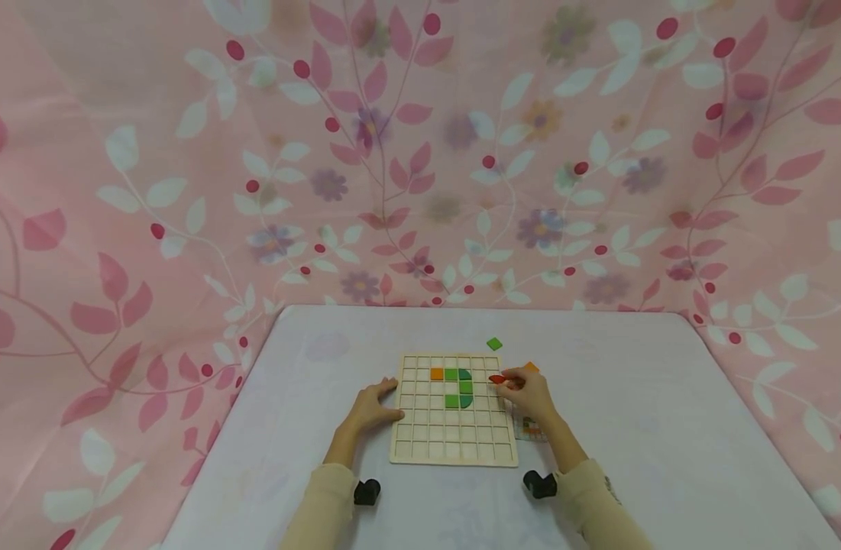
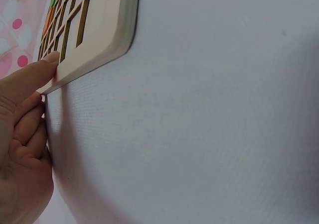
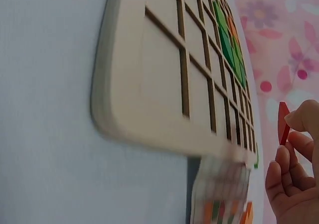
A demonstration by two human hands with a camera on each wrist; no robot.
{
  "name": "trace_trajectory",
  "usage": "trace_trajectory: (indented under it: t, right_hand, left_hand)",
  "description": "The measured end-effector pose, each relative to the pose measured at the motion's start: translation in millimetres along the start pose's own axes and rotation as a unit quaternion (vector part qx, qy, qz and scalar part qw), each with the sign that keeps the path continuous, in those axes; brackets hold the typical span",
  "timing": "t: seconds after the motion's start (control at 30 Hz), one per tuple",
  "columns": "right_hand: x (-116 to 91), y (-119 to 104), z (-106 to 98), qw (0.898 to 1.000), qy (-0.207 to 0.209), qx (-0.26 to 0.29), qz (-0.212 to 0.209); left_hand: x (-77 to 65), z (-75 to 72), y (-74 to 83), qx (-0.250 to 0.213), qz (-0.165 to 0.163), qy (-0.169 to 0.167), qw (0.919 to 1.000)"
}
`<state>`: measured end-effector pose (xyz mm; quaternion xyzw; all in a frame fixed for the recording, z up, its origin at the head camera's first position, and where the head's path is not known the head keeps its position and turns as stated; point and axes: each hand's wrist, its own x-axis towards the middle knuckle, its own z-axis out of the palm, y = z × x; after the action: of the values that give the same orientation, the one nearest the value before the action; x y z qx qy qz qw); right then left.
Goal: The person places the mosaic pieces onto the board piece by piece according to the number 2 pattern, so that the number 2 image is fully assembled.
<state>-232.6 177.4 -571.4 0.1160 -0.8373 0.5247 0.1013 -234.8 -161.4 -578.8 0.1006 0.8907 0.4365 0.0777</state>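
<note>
A pale wooden grid board [image 1: 427,451] lies on the table. Green, dark green and orange pieces sit in its middle and upper cells, such as the orange square [image 1: 437,373]. My left hand [image 1: 370,406] holds the board's left edge; in the left wrist view the thumb [image 2: 35,74] lies over the rim, with the other fingers curled beside it. My right hand [image 1: 530,393] pinches a red leaf-shaped piece [image 3: 283,123] between thumb and fingers, above the board's right side. In the head view the red piece [image 1: 497,379] overlaps the right-hand cells.
Behind the board's upper right corner lies a loose green diamond piece [image 1: 494,344]. An orange piece [image 1: 531,367] shows beyond my right hand. A printed pattern card [image 3: 219,189] lies along the board's right edge, partly under my right forearm. Flowered pink cloth [image 1: 420,191] hangs behind the table.
</note>
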Motion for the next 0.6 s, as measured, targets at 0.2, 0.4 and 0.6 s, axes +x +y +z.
trace_trajectory:
  t: [0.2,0.4,0.6]
  right_hand:
    - [8.9,-21.0,42.4,0.997,-0.067,-0.026,0.003]
    - [12.9,-25.0,71.8,0.991,-0.101,-0.069,-0.059]
    - [15.0,-26.6,87.3,0.979,-0.135,-0.130,-0.074]
  left_hand:
    - [1.0,-0.9,0.3,-0.001,-0.001,0.002,1.0000]
    - [1.6,-1.2,-0.8,0.003,0.008,0.001,1.0000]
    - [0.9,-0.9,-1.9,0.007,0.006,-0.002,1.0000]
